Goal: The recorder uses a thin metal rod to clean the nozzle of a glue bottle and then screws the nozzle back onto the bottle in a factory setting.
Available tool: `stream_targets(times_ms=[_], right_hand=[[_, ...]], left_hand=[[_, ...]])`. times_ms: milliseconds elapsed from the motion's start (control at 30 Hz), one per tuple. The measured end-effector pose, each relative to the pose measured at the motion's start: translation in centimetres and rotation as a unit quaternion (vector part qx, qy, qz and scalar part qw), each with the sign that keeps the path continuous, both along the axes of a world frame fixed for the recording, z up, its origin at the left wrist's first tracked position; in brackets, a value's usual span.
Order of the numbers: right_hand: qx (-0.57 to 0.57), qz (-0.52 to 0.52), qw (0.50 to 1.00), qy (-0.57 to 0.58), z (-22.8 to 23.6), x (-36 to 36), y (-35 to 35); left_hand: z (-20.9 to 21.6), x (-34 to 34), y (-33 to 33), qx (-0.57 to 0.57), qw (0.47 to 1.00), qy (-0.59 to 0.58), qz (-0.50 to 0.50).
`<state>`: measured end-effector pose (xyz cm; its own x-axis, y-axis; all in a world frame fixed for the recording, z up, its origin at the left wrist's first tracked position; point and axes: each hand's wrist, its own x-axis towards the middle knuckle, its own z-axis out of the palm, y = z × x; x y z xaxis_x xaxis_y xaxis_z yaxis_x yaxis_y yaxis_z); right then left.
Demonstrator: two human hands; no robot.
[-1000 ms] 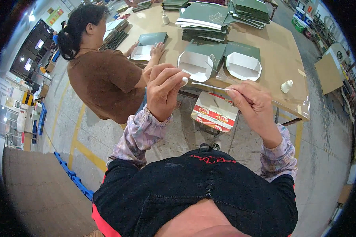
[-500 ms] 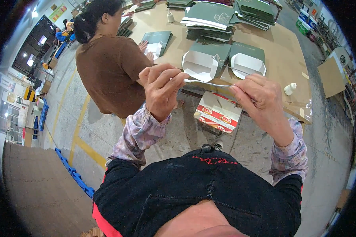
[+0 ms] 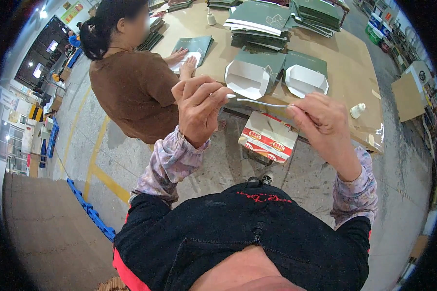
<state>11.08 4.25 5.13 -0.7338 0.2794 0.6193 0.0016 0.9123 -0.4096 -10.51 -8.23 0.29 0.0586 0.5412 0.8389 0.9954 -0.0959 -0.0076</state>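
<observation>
In front of the desk's (image 3: 352, 72) near edge, the left hand (image 3: 198, 111) pinches a small white tip (image 3: 231, 96) and the right hand (image 3: 323, 127) grips a pale cord (image 3: 264, 103), its end just beside the tip, seemingly for fitting, which calls for steady alignment.

Centre of the frame, here's the box (image 3: 268, 139), red bands on white, the same short lettering repeating along them! Just below, red script runs across the dark top (image 3: 264, 195). Up toward upper right, the green folder (image 3: 303, 63) carries a thin pale line of characters, too tiny to read. And upper left, the poster (image 3: 72, 13), its print a blur!
</observation>
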Motion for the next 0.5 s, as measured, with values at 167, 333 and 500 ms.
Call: stream_targets(times_ms=[167,333,500], right_hand=[[-0.446,0.089,0.880,0.134,-1.3,0.2,0.8],[-0.648,0.145,0.712,0.230,-4.1,-1.0,0.9],[-0.713,0.170,0.654,0.185,-6.8,-1.5,0.9]], left_hand=[[-1.6,-0.5,0.6,-0.133,0.907,-0.339,-0.209],[-2.7,1.4,0.8,-0.269,0.636,-0.592,-0.415],[-2.3,2.6,1.3,-0.276,0.631,-0.559,-0.463]])
